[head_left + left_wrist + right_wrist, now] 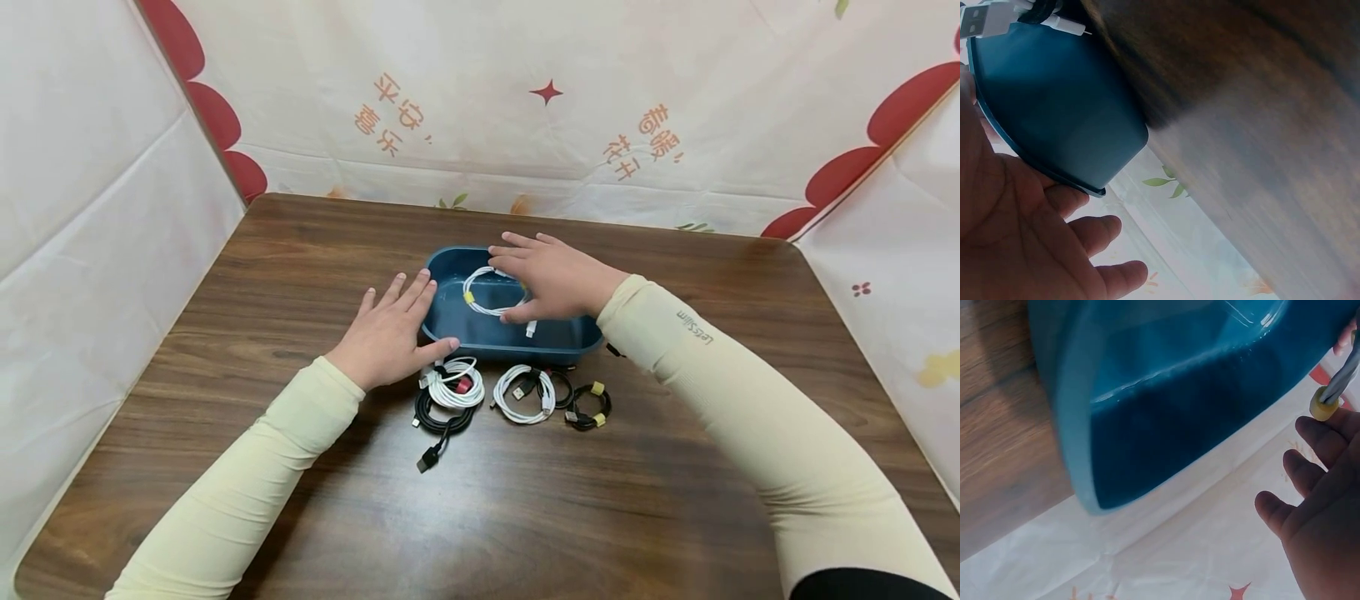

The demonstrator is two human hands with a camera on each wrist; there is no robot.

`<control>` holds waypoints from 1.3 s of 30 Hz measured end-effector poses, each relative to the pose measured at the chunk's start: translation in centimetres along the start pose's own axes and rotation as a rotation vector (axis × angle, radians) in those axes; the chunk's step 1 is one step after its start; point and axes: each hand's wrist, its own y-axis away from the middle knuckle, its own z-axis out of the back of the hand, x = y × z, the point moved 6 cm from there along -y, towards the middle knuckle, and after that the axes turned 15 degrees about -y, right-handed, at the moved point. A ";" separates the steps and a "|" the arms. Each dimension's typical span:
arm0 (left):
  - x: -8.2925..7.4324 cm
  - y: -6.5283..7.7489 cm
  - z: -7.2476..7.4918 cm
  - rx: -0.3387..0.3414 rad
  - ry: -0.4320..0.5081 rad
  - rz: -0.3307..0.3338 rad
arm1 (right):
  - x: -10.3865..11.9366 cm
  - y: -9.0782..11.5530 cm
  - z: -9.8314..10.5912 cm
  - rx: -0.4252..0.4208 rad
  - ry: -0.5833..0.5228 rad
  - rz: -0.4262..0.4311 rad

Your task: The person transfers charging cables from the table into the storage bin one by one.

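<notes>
A blue plastic bin [517, 340] stands on the table. Over it, my right hand [558, 279] pinches a coiled white cable [480, 310] between thumb and fingers. Yellow ties bind this coil, and one yellow tie [1322, 403] shows beside the fingers in the right wrist view. The other fingers are spread. My left hand [390, 333] lies along the bin's left end, fingers extended and fingertips at the rim. Close by its thumb, a coiled white cable [465, 396] lies on top of a coiled black cable [427, 417].
In front of the bin lie another coiled white cable [504, 404], overlapping a small black cable [566, 392], and a black coil with yellow ties [609, 407]. The wooden table [525, 517] ends at a printed cloth backdrop [480, 125] behind the bin.
</notes>
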 end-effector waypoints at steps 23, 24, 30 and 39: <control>0.1 0.1 0.0 0.003 0.000 -0.010 | -0.6 -4.3 -1.2 0.069 0.031 -0.044; 0.0 0.1 0.0 0.003 -0.001 -0.010 | -0.4 -4.5 -1.3 0.071 0.033 -0.043; 0.0 0.1 0.0 0.005 -0.002 -0.012 | -0.1 -5.3 -1.9 0.077 0.056 -0.038; 0.0 0.1 0.0 -0.005 0.003 -0.008 | -0.8 -5.8 -2.8 0.046 0.054 -0.041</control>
